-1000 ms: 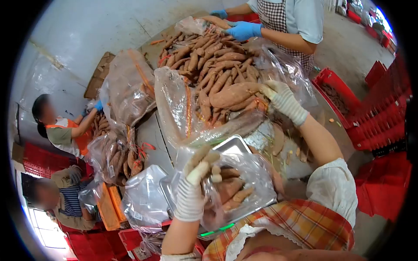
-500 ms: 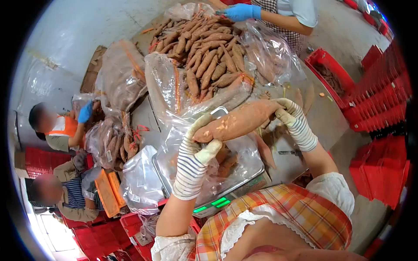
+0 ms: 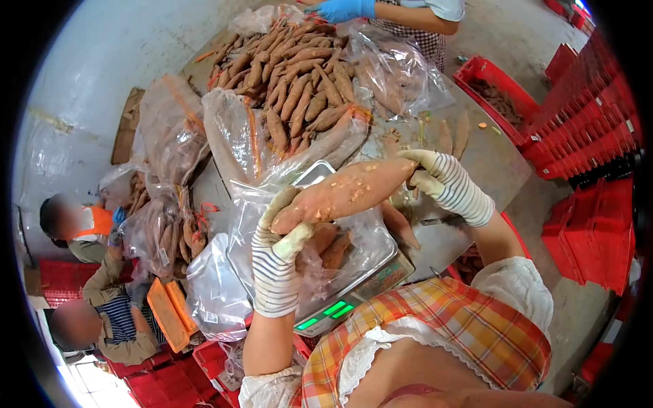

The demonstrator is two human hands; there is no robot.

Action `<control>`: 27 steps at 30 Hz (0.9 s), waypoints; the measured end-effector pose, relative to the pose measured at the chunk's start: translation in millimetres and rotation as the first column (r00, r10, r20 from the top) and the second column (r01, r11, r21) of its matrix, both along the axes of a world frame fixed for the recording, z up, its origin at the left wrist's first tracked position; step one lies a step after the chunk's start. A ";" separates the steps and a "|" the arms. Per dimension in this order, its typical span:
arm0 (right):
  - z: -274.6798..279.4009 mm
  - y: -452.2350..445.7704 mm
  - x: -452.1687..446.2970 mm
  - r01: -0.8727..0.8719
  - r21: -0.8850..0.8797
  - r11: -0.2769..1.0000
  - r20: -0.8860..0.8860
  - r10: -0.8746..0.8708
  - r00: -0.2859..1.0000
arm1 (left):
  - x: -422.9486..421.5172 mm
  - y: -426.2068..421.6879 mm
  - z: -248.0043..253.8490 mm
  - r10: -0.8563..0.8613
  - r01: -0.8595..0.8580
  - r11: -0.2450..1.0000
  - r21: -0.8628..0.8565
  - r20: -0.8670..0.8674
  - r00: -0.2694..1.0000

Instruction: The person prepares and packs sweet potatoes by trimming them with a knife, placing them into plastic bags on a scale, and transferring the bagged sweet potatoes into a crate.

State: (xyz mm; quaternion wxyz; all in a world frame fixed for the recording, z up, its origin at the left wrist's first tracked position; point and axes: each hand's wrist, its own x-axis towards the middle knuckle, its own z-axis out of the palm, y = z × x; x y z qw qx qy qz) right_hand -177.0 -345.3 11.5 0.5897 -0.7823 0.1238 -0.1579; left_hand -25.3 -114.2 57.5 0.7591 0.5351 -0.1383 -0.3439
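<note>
A large sweet potato (image 3: 343, 194), brownish with pale scraped spots, is held between my two gloved hands. My left hand (image 3: 279, 238), in a striped white glove, is closed round its near-left end. At the far-right end, my right hand (image 3: 442, 183) pinches the tip in a matching glove. Below it, a clear plastic bag (image 3: 360, 255) with a few sweet potatoes lies on the tray of a digital scale (image 3: 333, 313) with green lit displays. Part of the bag is hidden behind the held sweet potato and my left hand.
A big heap of sweet potatoes (image 3: 292, 75) spills from an open sack at the table's back. Filled clear bags (image 3: 160, 231) stand to the left. Red crates (image 3: 585, 231) are stacked right. A knife (image 3: 442, 219) lies near my right wrist. Co-workers stand at left and back; one wears a blue glove (image 3: 340, 10).
The sweet potato and both hands have shifted slightly left in view, and it has rolled a little, exposing more pale spots. The whole scene has shifted too. One co-worker's blue-gloved hand has lowered.
</note>
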 end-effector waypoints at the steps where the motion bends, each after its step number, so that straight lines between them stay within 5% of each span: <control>1: 4.1 2.7 2.5 0.029 -0.148 0.989 0.051 -0.021 0.998 | 2.7 1.5 -2.1 0.001 -0.001 1.000 -0.007 -0.005 1.000; 2: 0.9 0.4 2.4 0.032 -0.148 0.988 0.048 -0.026 0.999 | 3.4 2.9 -3.6 0.005 -0.005 1.000 -0.013 -0.010 1.000; 4: -12.3 -5.7 4.5 0.057 -0.759 0.648 0.026 -0.057 0.998 | 1.6 3.9 -3.7 0.025 -0.025 1.000 0.002 -0.017 1.000; 13: -32.0 -3.3 12.6 0.084 -0.624 0.777 0.014 -0.096 0.995 | -9.1 6.8 -6.2 0.083 -0.094 0.994 0.047 0.201 0.976; 14: -32.8 -0.7 14.5 0.079 -0.623 0.778 0.013 -0.091 0.996 | -12.1 7.7 -8.6 0.085 -0.113 0.992 0.063 0.335 0.938; 16: -38.4 4.7 18.1 0.186 -0.153 0.971 -0.066 -0.198 0.978 | -12.7 11.1 -11.7 0.084 -0.136 0.988 0.080 0.464 0.882; 18: -53.1 -7.7 28.1 0.185 -0.176 0.967 -0.189 -0.217 0.958 | -9.4 10.8 -12.2 0.041 -0.113 0.990 0.086 0.589 0.807; 19: -56.7 -11.0 35.7 0.322 -0.292 0.901 0.103 -0.305 0.947 | -9.0 9.5 -6.6 0.091 -0.123 0.992 0.035 0.481 0.872; 21: -37.6 -5.0 46.3 0.462 -0.350 0.815 0.393 -0.319 0.862 | -1.5 15.2 5.6 0.060 -0.107 0.992 0.071 0.476 0.877; 24: 24.7 19.4 52.1 0.164 -0.457 0.874 0.463 0.076 0.883 | 2.8 27.9 30.0 -0.010 -0.048 0.993 0.110 0.472 0.882; 26: 54.1 46.8 52.6 -0.347 -0.272 0.897 0.106 0.387 0.916 | 4.0 37.8 51.9 -0.001 -0.077 0.985 0.154 0.454 0.891; 27: 58.4 53.3 54.1 -0.353 -0.275 0.894 0.107 0.394 0.913 | -0.3 47.3 72.8 0.068 -0.164 0.966 0.200 0.414 0.908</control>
